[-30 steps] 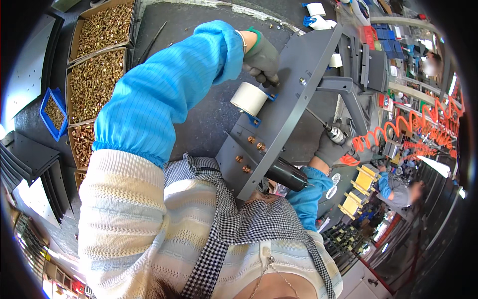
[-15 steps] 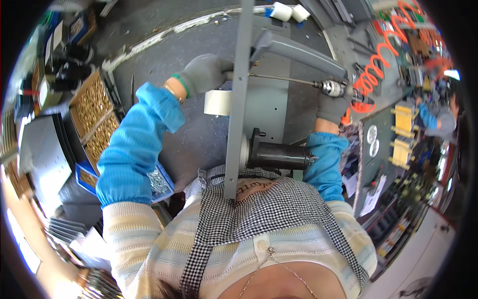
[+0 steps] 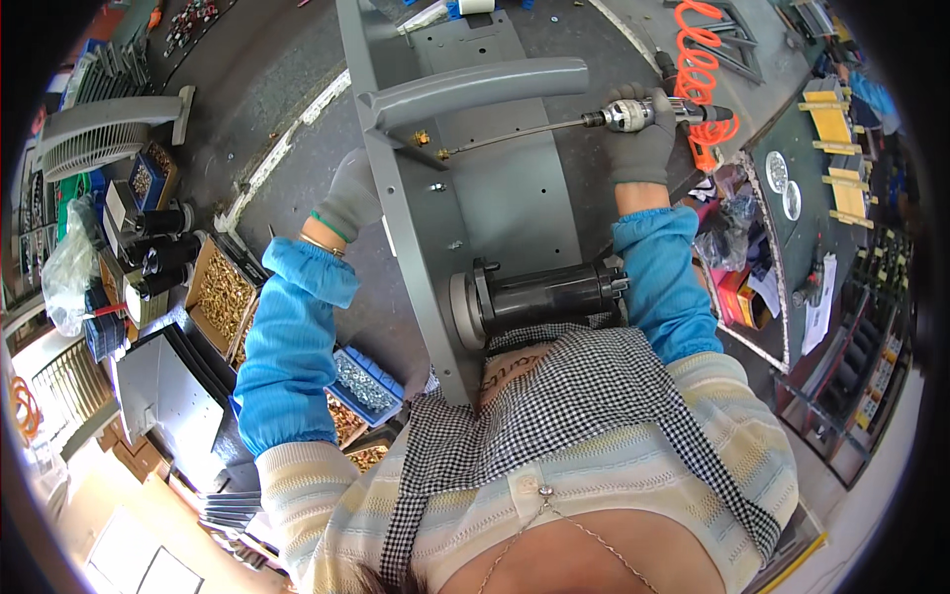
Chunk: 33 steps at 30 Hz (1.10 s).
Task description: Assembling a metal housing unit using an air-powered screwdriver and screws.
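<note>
In front of me a grey metal frame [image 3: 426, 267] stands on the bench, its long side plate slanting toward my body. My gloved right hand [image 3: 638, 148] grips an air screwdriver [image 3: 625, 115] with a long thin bit. The bit's tip meets or nearly meets a small brass-coloured fastener on the inside of the plate. Another brass-coloured fastener [image 3: 422, 138] sits just beside it. On the plate's outer side is my gloved left hand [image 3: 354, 193]; the plate hides its fingertips. A grey curved bar [image 3: 485, 89] and a black cylinder [image 3: 544, 300] stick out from the plate.
At left stand a carton of brass-coloured fasteners [image 3: 220, 295] and a blue bin of silver hardware [image 3: 364, 384]. Stacked dark sheet panels [image 3: 173, 386] lie nearby. An orange coiled hose [image 3: 696, 49] hangs at right, above a side table with round discs [image 3: 777, 173].
The view has shifted, and the plate now appears slanted with its inner face showing. The screwdriver's bit tip shows against that inner face. My left hand has moved lower along the plate's outer side.
</note>
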### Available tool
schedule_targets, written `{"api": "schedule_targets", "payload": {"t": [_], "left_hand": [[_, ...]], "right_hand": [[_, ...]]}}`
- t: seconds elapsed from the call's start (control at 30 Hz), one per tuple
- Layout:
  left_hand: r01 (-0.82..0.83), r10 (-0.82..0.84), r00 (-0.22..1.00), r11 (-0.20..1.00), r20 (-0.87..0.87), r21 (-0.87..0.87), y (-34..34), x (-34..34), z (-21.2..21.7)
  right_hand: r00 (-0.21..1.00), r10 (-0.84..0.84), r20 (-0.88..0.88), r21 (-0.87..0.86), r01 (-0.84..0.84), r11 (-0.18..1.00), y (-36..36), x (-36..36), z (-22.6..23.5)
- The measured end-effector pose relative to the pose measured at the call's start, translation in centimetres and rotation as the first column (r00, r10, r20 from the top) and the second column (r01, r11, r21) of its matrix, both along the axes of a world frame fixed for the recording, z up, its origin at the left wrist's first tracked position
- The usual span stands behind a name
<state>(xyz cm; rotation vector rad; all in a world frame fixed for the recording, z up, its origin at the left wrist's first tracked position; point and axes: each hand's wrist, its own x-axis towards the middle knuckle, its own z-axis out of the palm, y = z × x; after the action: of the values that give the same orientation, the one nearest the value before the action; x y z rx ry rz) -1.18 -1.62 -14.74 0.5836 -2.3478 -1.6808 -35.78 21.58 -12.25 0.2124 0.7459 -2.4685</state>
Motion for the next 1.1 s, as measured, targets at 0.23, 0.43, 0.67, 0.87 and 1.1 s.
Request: {"api": "schedule_targets", "payload": {"t": [0.23,0.43,0.67,0.87,1.1], "left_hand": [[0.053,-0.052,0.998,0.998,0.036,-0.015,0.0,0.5,0.4],[0.088,-0.086,0.994,0.995,0.064,-0.038,0.0,0.6,0.7],[0.107,-0.103,0.991,0.993,0.087,-0.046,0.0,0.4,0.8],[0.107,-0.103,0.989,0.993,0.105,-0.041,0.1,0.6,0.9],[0.107,-0.1,0.988,0.993,0.12,-0.052,-0.2,0.7,1.0]], "right_hand": [[0.997,-0.069,0.041,0.032,0.068,0.997,0.1,0.4,-0.4],[0.995,-0.027,0.097,-0.044,0.031,0.999,0.7,0.7,0.6],[0.997,0.067,0.036,-0.174,-0.06,0.983,0.7,-0.5,-0.2],[0.999,0.001,0.046,-0.072,0.002,0.997,0.5,0.2,-0.3],[0.997,-0.022,0.075,-0.054,0.026,0.998,0.7,1.2,1.0]]}}
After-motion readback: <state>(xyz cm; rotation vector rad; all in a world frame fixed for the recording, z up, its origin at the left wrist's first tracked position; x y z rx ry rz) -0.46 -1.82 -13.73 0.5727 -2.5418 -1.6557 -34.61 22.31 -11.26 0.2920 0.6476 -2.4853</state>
